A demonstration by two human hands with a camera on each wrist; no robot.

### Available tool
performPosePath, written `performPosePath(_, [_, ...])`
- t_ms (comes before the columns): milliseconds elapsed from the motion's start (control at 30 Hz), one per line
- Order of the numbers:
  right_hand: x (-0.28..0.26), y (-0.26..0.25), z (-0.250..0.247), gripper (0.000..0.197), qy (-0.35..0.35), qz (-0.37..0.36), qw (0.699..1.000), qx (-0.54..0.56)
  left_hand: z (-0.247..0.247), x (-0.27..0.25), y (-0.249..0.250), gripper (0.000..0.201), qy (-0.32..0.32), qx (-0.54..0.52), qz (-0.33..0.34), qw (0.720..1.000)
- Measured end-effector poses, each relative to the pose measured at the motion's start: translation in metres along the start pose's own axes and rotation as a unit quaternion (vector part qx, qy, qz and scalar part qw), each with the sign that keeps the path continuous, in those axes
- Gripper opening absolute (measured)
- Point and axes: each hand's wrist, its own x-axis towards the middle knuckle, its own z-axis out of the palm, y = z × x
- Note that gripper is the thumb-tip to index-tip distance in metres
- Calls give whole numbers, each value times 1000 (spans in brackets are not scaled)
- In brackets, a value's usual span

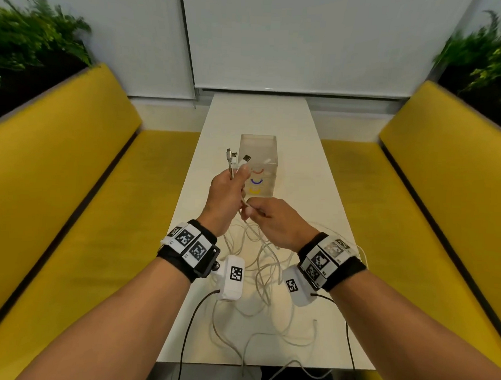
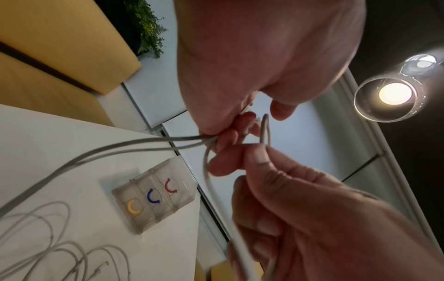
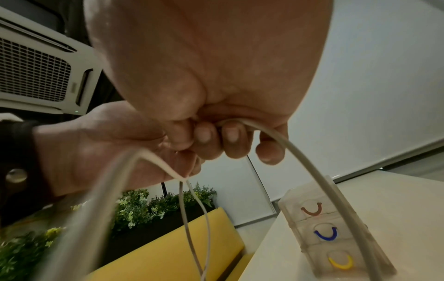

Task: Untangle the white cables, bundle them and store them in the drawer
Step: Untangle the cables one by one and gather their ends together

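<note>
Several white cables (image 1: 257,265) lie tangled on the white table (image 1: 316,169) under my wrists, and some hang over its near edge. My left hand (image 1: 238,175) is raised and grips a bunch of cable ends, whose three connectors (image 1: 234,157) stick up above the fist. Just below it, my right hand (image 1: 252,211) pinches one cable close to the left fist. In the left wrist view that cable (image 2: 265,131) loops up between the right hand's fingers (image 2: 261,157). Behind the hands a clear drawer unit (image 1: 259,145) with red, blue and yellow handles stands with its drawers closed.
Yellow benches (image 1: 86,182) run along both sides of the narrow table, with plants (image 1: 35,36) behind their backs. Black leads (image 1: 192,310) run from the wrist cameras toward me. A glass pendant lamp (image 2: 389,95) hangs overhead.
</note>
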Motion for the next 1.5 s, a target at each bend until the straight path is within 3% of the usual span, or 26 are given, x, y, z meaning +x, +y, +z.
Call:
performPosePath(133, [-4, -8, 0, 23, -33, 5, 999, -41, -3, 5, -6, 23, -7, 32, -1, 999])
performPosePath(233, [-4, -10, 1, 24, -44, 16, 996, -73, -4, 10, -12, 36, 8, 66, -7, 998])
performPosePath(400, [-2, 6, 5, 29, 0, 34, 999, 37, -7, 11, 6, 49, 52, 0, 29, 998])
performPosePath(533, [-9, 41, 8, 30, 39, 51, 998, 8, -18, 8, 29, 47, 79, -39, 58, 994])
performPosePath(700, [-17, 88, 24, 29, -29, 143, 987, -65, -25, 6, 44, 46, 97, -80, 88, 988])
performPosePath(767, [-21, 96, 25, 25, -68, 191, 978, -57, -26, 5, 45, 48, 112, -78, 108, 985])
performPosePath(833, [-23, 101, 25, 24, -62, 215, 974, -22, -29, 5, 44, 49, 119, -52, 134, 982])
performPosePath(967, [-18, 77, 9, 19, 71, 165, 977, 115, -39, 9, 33, 39, 119, 35, 158, 980])
performPosePath(1133, [-3, 25, -24, 22, 196, 103, 928, 299, -27, 8, 19, 35, 90, 83, 140, 983])
performPosePath(1233, [2, 2, -35, 23, 213, 57, 926, 306, -19, 5, 15, 36, 37, 98, 147, 984])
performPosePath(1333, [6, -15, -42, 11, 211, -3, 951, 228, -10, -1, 20, 19, -4, 103, 154, 983])
performPosePath(1433, [8, -21, -41, 12, 177, -49, 972, 145, -5, -3, 23, 6, -23, 115, 163, 980])
performPosePath(1500, [9, -18, -37, 13, 175, -55, 974, 131, -4, -3, 24, 12, -15, 124, 167, 978])
